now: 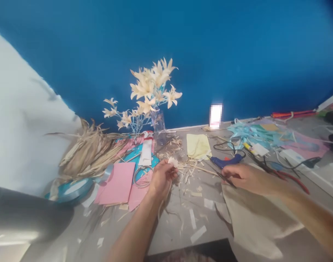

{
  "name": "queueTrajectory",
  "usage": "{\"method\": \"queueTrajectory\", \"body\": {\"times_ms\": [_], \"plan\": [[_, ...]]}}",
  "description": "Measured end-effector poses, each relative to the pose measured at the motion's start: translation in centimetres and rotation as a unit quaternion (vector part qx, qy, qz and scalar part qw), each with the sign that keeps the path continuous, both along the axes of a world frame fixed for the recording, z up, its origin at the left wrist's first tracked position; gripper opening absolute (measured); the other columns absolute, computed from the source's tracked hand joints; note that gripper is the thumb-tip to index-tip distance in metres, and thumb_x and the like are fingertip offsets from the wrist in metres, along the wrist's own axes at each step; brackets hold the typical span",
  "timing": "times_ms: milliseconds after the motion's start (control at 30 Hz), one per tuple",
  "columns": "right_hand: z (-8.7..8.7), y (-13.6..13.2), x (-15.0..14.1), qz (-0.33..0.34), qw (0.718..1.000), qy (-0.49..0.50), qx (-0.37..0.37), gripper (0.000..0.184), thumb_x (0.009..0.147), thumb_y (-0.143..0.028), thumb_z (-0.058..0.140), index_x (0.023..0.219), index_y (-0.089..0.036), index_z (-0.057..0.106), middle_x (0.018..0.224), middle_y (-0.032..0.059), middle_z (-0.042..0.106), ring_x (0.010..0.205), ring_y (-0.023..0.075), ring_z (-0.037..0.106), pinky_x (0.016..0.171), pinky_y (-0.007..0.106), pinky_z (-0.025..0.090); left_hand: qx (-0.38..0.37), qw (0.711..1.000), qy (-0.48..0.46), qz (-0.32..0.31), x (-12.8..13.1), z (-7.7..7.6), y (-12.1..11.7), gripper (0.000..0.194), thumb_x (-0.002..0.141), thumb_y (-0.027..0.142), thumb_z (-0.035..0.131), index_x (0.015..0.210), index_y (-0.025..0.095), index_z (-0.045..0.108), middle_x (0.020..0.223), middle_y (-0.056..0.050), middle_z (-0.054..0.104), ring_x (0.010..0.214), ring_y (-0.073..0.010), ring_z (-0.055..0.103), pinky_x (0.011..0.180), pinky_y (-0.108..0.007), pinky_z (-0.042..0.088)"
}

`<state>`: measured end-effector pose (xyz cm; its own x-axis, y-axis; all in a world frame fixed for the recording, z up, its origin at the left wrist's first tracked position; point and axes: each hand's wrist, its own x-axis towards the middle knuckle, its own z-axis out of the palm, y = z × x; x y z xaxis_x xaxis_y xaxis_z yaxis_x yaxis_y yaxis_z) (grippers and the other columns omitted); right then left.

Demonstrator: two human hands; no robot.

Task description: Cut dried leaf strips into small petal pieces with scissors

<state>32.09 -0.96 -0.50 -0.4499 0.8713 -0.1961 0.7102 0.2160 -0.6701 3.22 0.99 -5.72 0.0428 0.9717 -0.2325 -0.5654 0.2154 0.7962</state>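
My left hand [163, 176] is closed, its fingertips pinching a small pale flower piece [173, 162] above the littered table. Over to the right, my right hand [241, 176] has its fingers curled at a dark, slender tool [226, 179] that looks like scissors, lying slantwise under the fingertips; its exact shape is blurred. Just behind those fingers lies a blue glue gun [223, 162]. Thin straw-coloured sticks [203, 168] and shavings are scattered between the two hands.
Cream flowers [152, 85] stand in a clear vase [158, 127] by the blue wall. Dried husks [87, 153], pink paper [115, 183] and a blue ribbon roll [73, 190] are at left. A yellow sheet [198, 145], cables, a white power strip [294, 158] and beige cloth [253, 214] lie right.
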Motion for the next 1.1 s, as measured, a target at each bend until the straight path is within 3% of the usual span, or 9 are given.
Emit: {"method": "queueTrajectory", "body": {"times_ms": [67, 133, 267, 333, 433, 500, 600, 800, 1100], "plan": [[0.8, 0.4, -1.5, -0.011, 0.984, 0.156, -0.086, 0.028, 0.091, -0.044, 0.057, 0.096, -0.018, 0.065, 0.091, 0.0059, 0.067, 0.078, 0.0192, 0.059, 0.064, 0.026, 0.042, 0.013, 1.000, -0.004, -0.013, -0.1, 0.6, -0.2, 0.021, 0.061, 0.019, 0.078, 0.072, 0.014, 0.060, 0.062, 0.002, 0.058, 0.057, -0.0106, 0.057, 0.048, -0.020, 0.041], [0.7, 1.1, -3.8, 0.011, 0.962, 0.243, -0.121, 0.037, 0.081, -0.049, 0.069, 0.103, -0.018, 0.064, 0.099, 0.0063, 0.065, 0.086, 0.0194, 0.058, 0.068, 0.025, 0.043, 0.029, 0.999, -0.013, -0.021, -0.3, 1.6, -0.4, 0.021, 0.061, 0.020, 0.079, 0.072, 0.013, 0.062, 0.065, 0.000, 0.060, 0.058, -0.0115, 0.057, 0.049, -0.021, 0.042], [-1.7, 3.1, -8.3, -0.033, 0.946, 0.303, -0.112, 0.044, 0.072, -0.058, 0.071, 0.070, -0.016, 0.059, 0.064, -0.0018, 0.053, 0.056, 0.0104, 0.042, 0.051, 0.022, 0.030, 0.067, 0.997, -0.003, -0.050, -1.1, 3.7, -0.8, 0.018, 0.066, 0.023, 0.077, 0.071, 0.012, 0.064, 0.071, -0.003, 0.064, 0.064, -0.0141, 0.061, 0.053, -0.023, 0.045], [-3.1, 3.7, -9.5, -0.037, 0.921, 0.356, -0.151, 0.048, 0.072, -0.061, 0.068, 0.063, -0.016, 0.055, 0.059, -0.0018, 0.051, 0.050, 0.0084, 0.036, 0.047, 0.022, 0.024, 0.085, 0.994, 0.028, -0.069, -1.6, 4.2, -0.8, 0.016, 0.069, 0.023, 0.075, 0.070, 0.012, 0.064, 0.073, -0.005, 0.066, 0.067, -0.0156, 0.063, 0.056, -0.023, 0.046], [-4.5, 3.7, -9.7, 0.032, 0.890, 0.391, -0.234, 0.044, 0.071, -0.055, 0.071, 0.080, -0.013, 0.063, 0.074, 0.0037, 0.063, 0.049, 0.0069, 0.038, 0.047, 0.022, 0.025, 0.106, 0.991, 0.052, -0.067, -2.3, 3.8, -0.3, 0.014, 0.072, 0.022, 0.073, 0.069, 0.013, 0.063, 0.074, -0.006, 0.067, 0.070, -0.0172, 0.065, 0.061, -0.025, 0.047], [-5.0, 3.2, -9.4, 0.072, 0.878, 0.392, -0.267, 0.051, 0.069, -0.056, 0.073, 0.095, -0.012, 0.064, 0.085, 0.0066, 0.065, 0.051, 0.0069, 0.041, 0.048, 0.021, 0.027, 0.114, 0.992, 0.041, -0.042, -2.5, 3.0, 0.2, 0.013, 0.072, 0.021, 0.072, 0.069, 0.014, 0.062, 0.072, -0.004, 0.066, 0.071, -0.0177, 0.066, 0.063, -0.026, 0.048], [-5.3, 2.5, -9.2, 0.084, 0.885, 0.382, -0.252, 0.061, 0.068, -0.067, 0.071, 0.094, -0.013, 0.061, 0.081, 0.0040, 0.059, 0.059, 0.0090, 0.041, 0.051, 0.021, 0.029, 0.117, 0.993, 0.027, -0.018, -2.5, 1.9, 0.5, 0.012, 0.072, 0.021, 0.072, 0.069, 0.015, 0.062, 0.070, -0.002, 0.066, 0.070, -0.0179, 0.066, 0.065, -0.027, 0.048], [-5.5, 1.8, -10.2, 0.078, 0.928, 0.302, -0.204, 0.066, 0.067, -0.078, 0.065, 0.083, -0.015, 0.055, 0.069, -0.0015, 0.050, 0.059, 0.0097, 0.037, 0.053, 0.022, 0.027, 0.137, 0.987, 0.059, -0.056, -2.2, 1.6, -0.2, 0.012, 0.079, 0.021, 0.067, 0.071, 0.015, 0.061, 0.069, -0.003, 0.067, 0.065, -0.0137, 0.061, 0.068, -0.026, 0.046], [-5.2, 1.6, -10.7, 0.064, 0.938, 0.278, -0.196, 0.052, 0.070, -0.065, 0.071, 0.071, -0.015, 0.055, 0.062, -0.0025, 0.051, 0.056, 0.0097, 0.040, 0.053, 0.021, 0.030, 0.140, 0.983, 0.106, -0.048, -2.2, 1.1, -0.2, 0.011, 0.079, 0.021, 0.066, 0.071, 0.016, 0.060, 0.067, -0.003, 0.066, 0.064, -0.0133, 0.058, 0.067, -0.025, 0.044]]}}
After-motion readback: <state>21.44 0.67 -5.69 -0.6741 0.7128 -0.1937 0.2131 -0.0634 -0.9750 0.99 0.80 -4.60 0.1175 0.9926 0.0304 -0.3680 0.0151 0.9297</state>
